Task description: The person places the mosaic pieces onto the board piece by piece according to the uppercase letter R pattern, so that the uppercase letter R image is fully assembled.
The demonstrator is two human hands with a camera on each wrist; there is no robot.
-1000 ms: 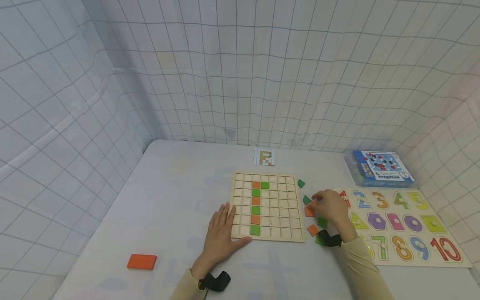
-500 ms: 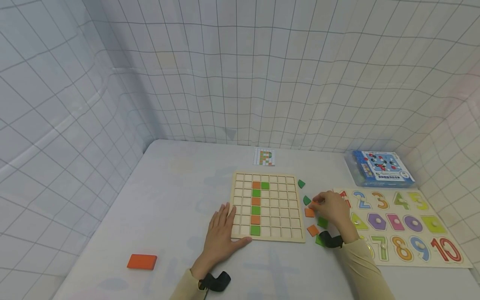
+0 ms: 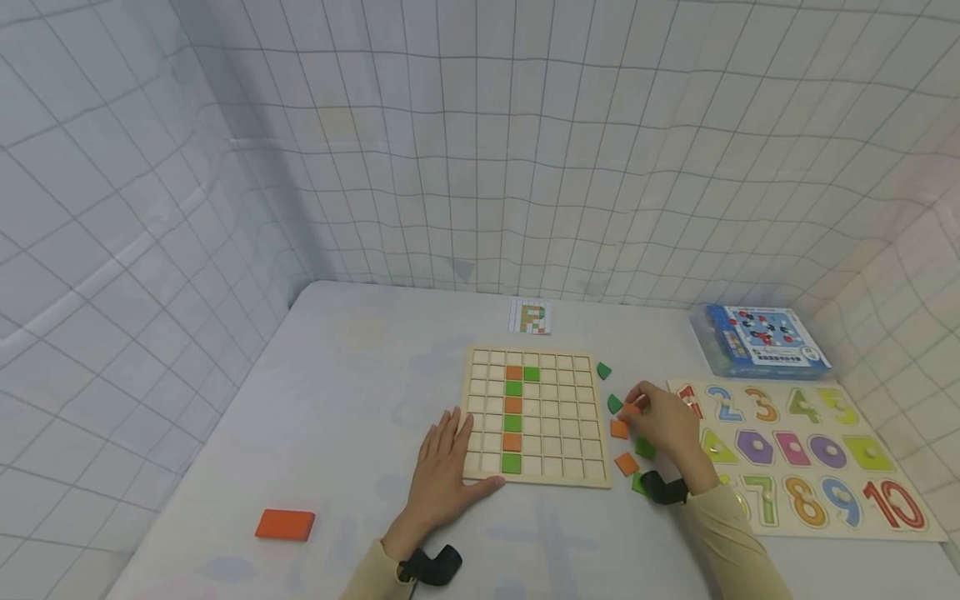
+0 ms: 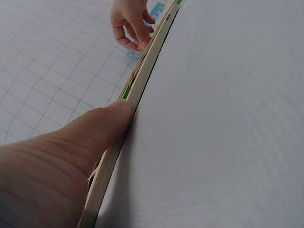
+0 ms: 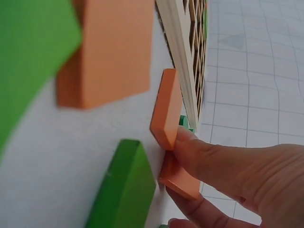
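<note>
My left hand (image 3: pixel 442 471) rests with straight fingers on the near left corner of a wooden grid board (image 3: pixel 562 417). In the left wrist view its thumb (image 4: pixel 114 114) lies against the board's edge. Orange and green square tiles fill one column of the board, with a green tile (image 3: pixel 531 374) beside the top one. To the right of the board, my right hand (image 3: pixel 667 421) pinches an orange square tile (image 5: pixel 180 176) between thumb and fingers. Another orange tile (image 5: pixel 167 109) lies close by, on the board side. Green square tiles (image 3: pixel 645 448) lie partly under the hand.
Two dark green rounded pieces (image 3: pixel 604 370) lie near the board's right edge. A pattern card (image 3: pixel 530 317) is behind the board. On the right are a number puzzle (image 3: pixel 810 417) and a blue box (image 3: pixel 761 337). A red-orange block (image 3: pixel 286 525) lies at the left.
The right hand has shifted very slightly to the right, pinching the orange tile. The left hand stays in place on the board. The head view has tipped a little.
</note>
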